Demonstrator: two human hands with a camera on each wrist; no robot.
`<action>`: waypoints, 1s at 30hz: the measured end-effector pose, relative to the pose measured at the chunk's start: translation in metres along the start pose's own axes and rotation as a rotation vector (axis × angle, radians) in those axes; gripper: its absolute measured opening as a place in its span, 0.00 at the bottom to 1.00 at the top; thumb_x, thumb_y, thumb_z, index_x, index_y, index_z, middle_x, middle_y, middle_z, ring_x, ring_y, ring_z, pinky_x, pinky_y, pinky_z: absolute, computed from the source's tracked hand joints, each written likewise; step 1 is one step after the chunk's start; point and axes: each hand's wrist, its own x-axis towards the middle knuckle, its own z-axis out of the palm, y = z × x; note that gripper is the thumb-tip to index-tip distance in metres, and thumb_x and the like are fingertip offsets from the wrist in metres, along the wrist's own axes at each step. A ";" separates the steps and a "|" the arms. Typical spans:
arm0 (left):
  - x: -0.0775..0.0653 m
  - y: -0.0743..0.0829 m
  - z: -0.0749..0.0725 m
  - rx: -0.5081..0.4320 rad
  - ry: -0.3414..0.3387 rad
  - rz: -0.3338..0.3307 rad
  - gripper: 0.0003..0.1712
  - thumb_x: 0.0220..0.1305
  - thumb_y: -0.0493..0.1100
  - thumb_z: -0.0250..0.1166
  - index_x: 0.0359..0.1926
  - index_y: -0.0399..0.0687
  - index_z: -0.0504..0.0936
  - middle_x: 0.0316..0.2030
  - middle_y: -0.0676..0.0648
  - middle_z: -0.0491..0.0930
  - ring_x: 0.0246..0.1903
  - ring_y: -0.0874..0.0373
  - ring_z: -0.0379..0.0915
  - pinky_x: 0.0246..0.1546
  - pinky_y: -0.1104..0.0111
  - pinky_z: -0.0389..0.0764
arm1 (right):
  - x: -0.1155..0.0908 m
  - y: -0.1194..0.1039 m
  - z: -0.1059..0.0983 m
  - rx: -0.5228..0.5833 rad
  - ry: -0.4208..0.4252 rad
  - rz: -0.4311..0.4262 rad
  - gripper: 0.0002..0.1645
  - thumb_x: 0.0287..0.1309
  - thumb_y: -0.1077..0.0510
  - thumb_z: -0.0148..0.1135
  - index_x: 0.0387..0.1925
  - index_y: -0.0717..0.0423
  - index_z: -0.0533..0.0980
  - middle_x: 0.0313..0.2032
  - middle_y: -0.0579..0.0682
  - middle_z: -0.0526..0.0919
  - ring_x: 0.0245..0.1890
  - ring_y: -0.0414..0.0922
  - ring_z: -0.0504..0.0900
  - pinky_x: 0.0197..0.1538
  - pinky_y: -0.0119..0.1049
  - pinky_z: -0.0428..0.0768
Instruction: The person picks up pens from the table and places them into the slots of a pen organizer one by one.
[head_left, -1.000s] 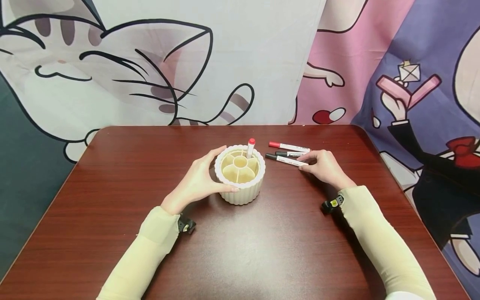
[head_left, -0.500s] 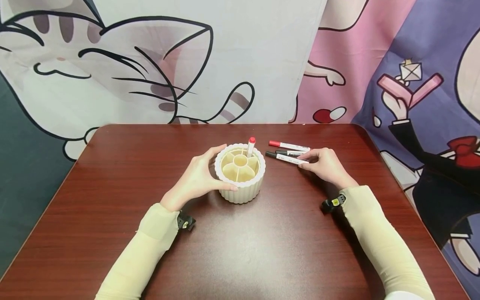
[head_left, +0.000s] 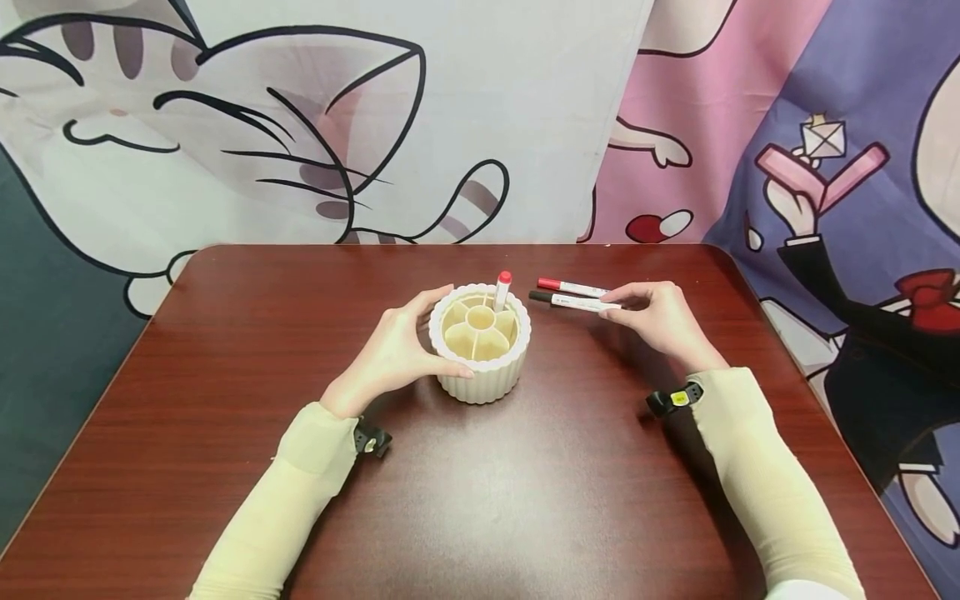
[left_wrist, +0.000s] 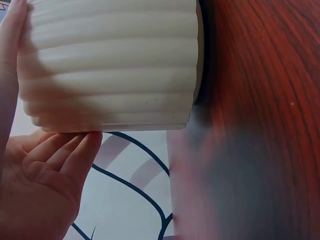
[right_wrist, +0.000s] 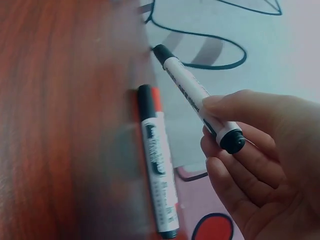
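My left hand (head_left: 393,350) holds a cream, ribbed pen holder (head_left: 491,385) by its left side, thumb at the front and fingers behind. The holder stands upright, with several compartments round a central one. A red-capped marker (head_left: 502,293) stands in a back-right compartment. To the right, my right hand (head_left: 663,317) pinches a white marker with a black cap (right_wrist: 187,87) near its rear end, raised off the table. Below it in the right wrist view lies another black-capped marker (right_wrist: 159,170), hidden in the head view. A red-capped marker (head_left: 566,287) lies just behind.
A dark reddish-brown wooden table (head_left: 480,500) bears everything. Behind its far edge hangs a cloth printed with a cartoon cat (head_left: 300,108) and other figures on pink and purple. A small black camera sits on each wrist.
My right hand has lifted the front black-capped marker and shifted slightly back and to the right. My left hand and the pen holder keep their place.
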 end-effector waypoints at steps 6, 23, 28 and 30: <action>0.001 -0.001 0.000 -0.004 -0.004 0.005 0.66 0.30 0.59 0.89 0.72 0.48 0.70 0.62 0.51 0.77 0.56 0.59 0.78 0.58 0.61 0.77 | -0.003 -0.014 -0.011 0.020 0.046 -0.029 0.14 0.55 0.52 0.79 0.43 0.48 0.89 0.34 0.46 0.87 0.31 0.47 0.80 0.32 0.30 0.77; 0.002 0.001 -0.002 -0.008 -0.017 0.002 0.65 0.31 0.58 0.89 0.72 0.46 0.69 0.63 0.51 0.77 0.57 0.59 0.77 0.59 0.61 0.76 | -0.011 -0.063 -0.031 0.187 0.216 -0.073 0.18 0.52 0.55 0.81 0.45 0.52 0.88 0.35 0.44 0.88 0.29 0.42 0.82 0.30 0.28 0.76; 0.002 0.001 -0.002 -0.011 -0.020 0.006 0.65 0.31 0.57 0.89 0.72 0.47 0.69 0.63 0.51 0.77 0.57 0.59 0.77 0.59 0.61 0.76 | -0.012 -0.071 -0.033 0.245 0.236 -0.091 0.20 0.51 0.59 0.81 0.48 0.55 0.87 0.33 0.45 0.88 0.28 0.42 0.82 0.31 0.29 0.77; 0.002 0.001 -0.002 -0.013 -0.020 0.007 0.65 0.31 0.57 0.89 0.72 0.47 0.69 0.63 0.51 0.77 0.57 0.59 0.77 0.59 0.61 0.76 | -0.013 -0.076 -0.035 0.270 0.240 -0.102 0.20 0.51 0.60 0.80 0.48 0.56 0.87 0.33 0.46 0.88 0.28 0.43 0.82 0.30 0.30 0.77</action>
